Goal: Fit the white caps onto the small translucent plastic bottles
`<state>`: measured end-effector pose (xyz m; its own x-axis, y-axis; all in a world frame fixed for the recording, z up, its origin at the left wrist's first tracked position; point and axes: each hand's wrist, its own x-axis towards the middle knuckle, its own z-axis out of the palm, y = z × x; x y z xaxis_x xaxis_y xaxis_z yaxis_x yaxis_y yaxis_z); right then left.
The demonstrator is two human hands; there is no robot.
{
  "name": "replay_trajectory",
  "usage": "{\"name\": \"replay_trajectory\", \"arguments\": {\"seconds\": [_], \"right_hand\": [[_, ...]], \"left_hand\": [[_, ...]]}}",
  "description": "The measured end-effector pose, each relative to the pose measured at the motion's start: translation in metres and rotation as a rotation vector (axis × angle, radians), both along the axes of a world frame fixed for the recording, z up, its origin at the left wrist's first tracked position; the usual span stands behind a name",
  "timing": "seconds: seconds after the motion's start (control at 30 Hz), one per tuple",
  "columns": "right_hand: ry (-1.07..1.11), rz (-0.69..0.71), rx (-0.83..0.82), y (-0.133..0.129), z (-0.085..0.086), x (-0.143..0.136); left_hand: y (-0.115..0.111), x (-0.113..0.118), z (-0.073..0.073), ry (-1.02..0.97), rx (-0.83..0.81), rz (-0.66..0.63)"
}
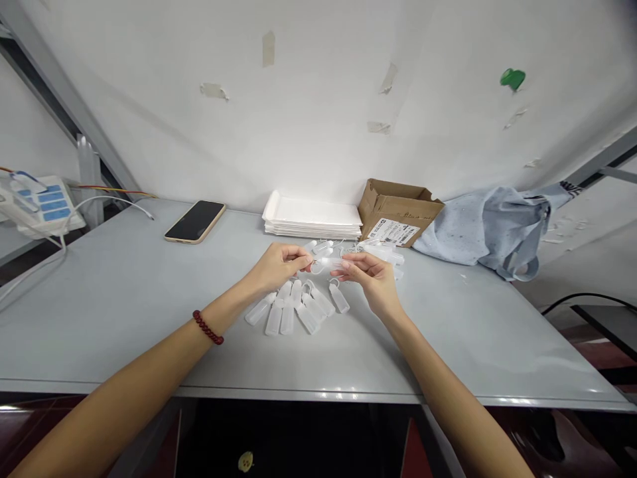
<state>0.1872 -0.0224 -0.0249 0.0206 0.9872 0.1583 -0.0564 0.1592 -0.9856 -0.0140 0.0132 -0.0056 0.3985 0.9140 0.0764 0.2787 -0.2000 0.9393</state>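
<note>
Between my hands, above the middle of the table, is a small translucent white bottle (332, 263). My right hand (367, 273) is closed on its body with thumb and fingers. At its left end, my left hand (288, 260) pinches what looks like the thin loop or cap. Several similar bottles (287, 313) with loops lie fanned on the table just below my hands, and one (339, 296) rests slightly apart to their right. More bottles (385, 251) are piled behind my right hand, partly hidden by it.
At the back stand a stack of white padded envelopes (312, 216) and an open cardboard box (398, 211). A light blue cloth bag (485, 229) lies right of them. A phone (196, 221) and a power strip with cables (44, 206) are at the left of the grey table (124, 305).
</note>
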Motion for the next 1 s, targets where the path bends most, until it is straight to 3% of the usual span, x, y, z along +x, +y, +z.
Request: {"name": "replay_trajectory", "arguments": {"seconds": [0.5, 1.0], "right_hand": [[0.004, 0.022, -0.017, -0.0016, -0.002, -0.0017], [0.028, 0.026, -0.035, -0.0014, -0.0014, -0.0033]], "left_hand": [[0.0005, 0.0016, -0.0059, -0.019, 0.013, 0.015], [-0.0043, 0.0031, 0.003, 0.0, 0.004, 0.044]]}}
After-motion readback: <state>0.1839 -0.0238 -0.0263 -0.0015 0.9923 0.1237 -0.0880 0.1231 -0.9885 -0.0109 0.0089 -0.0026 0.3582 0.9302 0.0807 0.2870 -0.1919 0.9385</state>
